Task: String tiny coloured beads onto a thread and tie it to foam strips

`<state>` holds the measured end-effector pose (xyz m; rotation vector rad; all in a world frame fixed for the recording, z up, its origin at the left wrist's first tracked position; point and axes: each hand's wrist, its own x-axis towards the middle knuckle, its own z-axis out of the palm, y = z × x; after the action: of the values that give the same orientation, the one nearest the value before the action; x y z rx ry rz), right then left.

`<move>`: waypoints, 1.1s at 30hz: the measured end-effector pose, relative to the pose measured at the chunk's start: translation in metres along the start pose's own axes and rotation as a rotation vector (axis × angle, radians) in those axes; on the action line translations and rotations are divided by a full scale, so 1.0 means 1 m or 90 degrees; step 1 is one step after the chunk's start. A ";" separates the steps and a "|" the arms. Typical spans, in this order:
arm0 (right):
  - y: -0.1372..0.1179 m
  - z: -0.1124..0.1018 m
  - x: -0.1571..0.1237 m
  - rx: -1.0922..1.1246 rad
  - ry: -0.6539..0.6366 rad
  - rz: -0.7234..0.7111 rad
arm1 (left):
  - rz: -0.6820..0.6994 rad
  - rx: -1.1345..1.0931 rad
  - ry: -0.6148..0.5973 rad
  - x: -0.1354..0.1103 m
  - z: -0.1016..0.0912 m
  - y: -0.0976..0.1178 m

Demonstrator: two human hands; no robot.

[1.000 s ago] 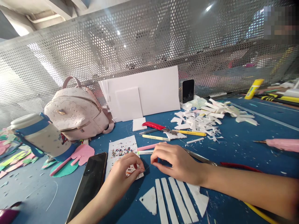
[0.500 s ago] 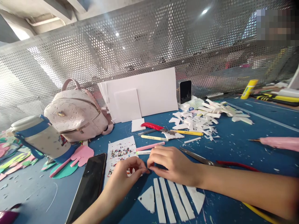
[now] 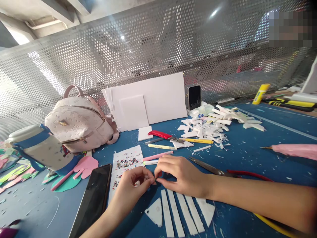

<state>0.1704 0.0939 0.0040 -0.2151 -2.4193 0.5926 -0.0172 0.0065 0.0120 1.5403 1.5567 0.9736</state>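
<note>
My left hand [image 3: 137, 183] and my right hand [image 3: 179, 175] meet fingertip to fingertip at the middle of the table. Both are closed in a pinch; whatever lies between the fingertips is too small to make out. Just below them lie several white foam strips [image 3: 184, 213], flanked by a white foam triangle [image 3: 155, 212] on the left and another cut foam piece [image 3: 206, 210] on the right. A white sheet [image 3: 126, 150] strewn with tiny coloured bits lies behind my left hand. Pens, a pink one [image 3: 158, 155] among them, lie beyond my fingers.
A dark phone [image 3: 91, 201] lies left of my left forearm. Scissors [image 3: 210, 168] rest behind my right wrist. Farther back are a red-handled cutter [image 3: 160, 134], a heap of foam scraps [image 3: 200, 129], white boards [image 3: 165, 99], a backpack [image 3: 79, 122] and a bottle [image 3: 42, 148]. A pink-handled tool [image 3: 292, 151] lies right.
The whole view has shifted slightly, so things appear a little farther left. My hands keep nearly the same pinched pose, fingertips together.
</note>
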 end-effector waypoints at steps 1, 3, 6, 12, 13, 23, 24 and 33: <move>0.000 0.000 0.000 0.006 0.000 0.006 | 0.000 -0.008 0.008 0.000 0.000 0.000; 0.001 0.000 0.000 0.020 0.001 0.020 | -0.004 -0.021 0.014 -0.001 0.001 0.000; 0.003 0.000 -0.001 0.047 -0.001 0.038 | -0.012 -0.029 0.004 -0.002 0.002 -0.001; 0.000 -0.002 0.000 0.097 0.034 0.088 | -0.011 -0.050 0.023 -0.003 0.004 -0.001; 0.000 -0.003 0.000 0.104 0.039 0.104 | -0.009 -0.049 0.031 -0.003 0.004 -0.001; -0.001 -0.010 0.003 0.211 0.132 0.181 | 0.064 -0.014 0.093 -0.006 0.002 -0.006; -0.002 -0.011 0.003 0.217 0.137 0.178 | 0.066 -0.011 0.096 -0.006 0.002 -0.006; -0.002 -0.014 0.003 0.211 0.112 0.145 | 0.068 -0.047 0.139 -0.011 0.004 -0.002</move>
<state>0.1765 0.0982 0.0162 -0.3868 -2.1044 1.0212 -0.0145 -0.0040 0.0082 1.5189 1.5787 1.2816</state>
